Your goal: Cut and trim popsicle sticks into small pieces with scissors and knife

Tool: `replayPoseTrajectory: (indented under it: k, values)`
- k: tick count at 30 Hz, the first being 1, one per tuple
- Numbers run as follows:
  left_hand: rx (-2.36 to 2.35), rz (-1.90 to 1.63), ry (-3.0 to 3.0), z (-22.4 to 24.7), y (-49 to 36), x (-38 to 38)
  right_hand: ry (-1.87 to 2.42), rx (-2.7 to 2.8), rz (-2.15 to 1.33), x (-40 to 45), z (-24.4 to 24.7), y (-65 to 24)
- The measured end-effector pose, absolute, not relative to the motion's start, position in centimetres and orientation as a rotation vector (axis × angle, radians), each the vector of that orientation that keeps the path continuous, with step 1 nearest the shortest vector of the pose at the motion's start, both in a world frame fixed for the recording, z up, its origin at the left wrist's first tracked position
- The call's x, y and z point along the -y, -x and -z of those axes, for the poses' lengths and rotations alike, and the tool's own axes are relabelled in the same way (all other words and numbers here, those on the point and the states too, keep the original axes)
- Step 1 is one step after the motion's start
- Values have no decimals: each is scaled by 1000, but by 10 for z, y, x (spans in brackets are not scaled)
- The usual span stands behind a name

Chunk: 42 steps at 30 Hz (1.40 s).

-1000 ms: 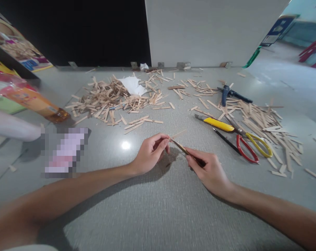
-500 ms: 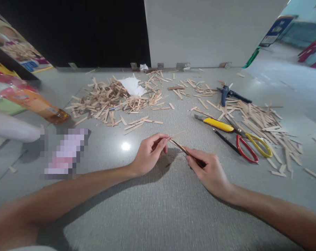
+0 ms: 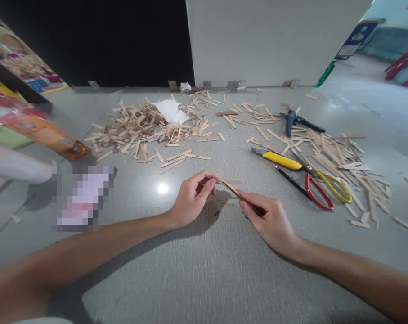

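Note:
My left hand [image 3: 196, 198] is closed in a pinch around a thin wooden stick [image 3: 233, 182], which juts out to the right, roughly level. In my right hand [image 3: 269, 220] is a slim bronze-coloured pointed tool [image 3: 235, 191], gripped between thumb and fingers. Its narrow tip reaches the left fingertips, right beside the stick; whether it touches the stick I cannot tell. Both hands are just above the grey floor [image 3: 190, 270]. Whatever lies within the left fingers is hidden.
A heap of wooden sticks [image 3: 132, 128] with white paper [image 3: 172, 110] lies behind. To the right are a yellow cutter [image 3: 281, 160], scissors [image 3: 320, 191], a black pen [image 3: 292, 182], a dark blue clamp-like tool [image 3: 291, 121] and more sticks [image 3: 342, 153]. A bottle [image 3: 51, 135] lies left.
The stick in my left hand has swung down from an upward slant to nearly level. The tool's tip has shifted slightly at the left fingertips. Both hands stay almost in place.

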<state>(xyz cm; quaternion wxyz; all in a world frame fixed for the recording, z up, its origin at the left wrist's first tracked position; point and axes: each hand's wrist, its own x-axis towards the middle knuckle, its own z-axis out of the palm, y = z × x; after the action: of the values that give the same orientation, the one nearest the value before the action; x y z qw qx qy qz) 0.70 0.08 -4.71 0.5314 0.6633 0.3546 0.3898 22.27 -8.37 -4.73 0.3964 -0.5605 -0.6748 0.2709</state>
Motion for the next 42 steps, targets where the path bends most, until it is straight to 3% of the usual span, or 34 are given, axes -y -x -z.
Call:
replayPoseTrajectory:
  k: [20, 27, 33, 42]
  values:
    - [-879, -874, -1587, 44, -7, -1, 1460, 1766, -686, 83, 41, -225]
    - [-882, -608, -1629, 43, -8, -16, 1505, 2177, -296, 73, 38, -245]
    - [-958, -677, -2062, 42, -2, -22, 1339, 2375, 11, 74, 55, -255]
    - [-849, -681, -2178, 53, -2, -29, 1316, 2483, 251, 77, 56, -255]
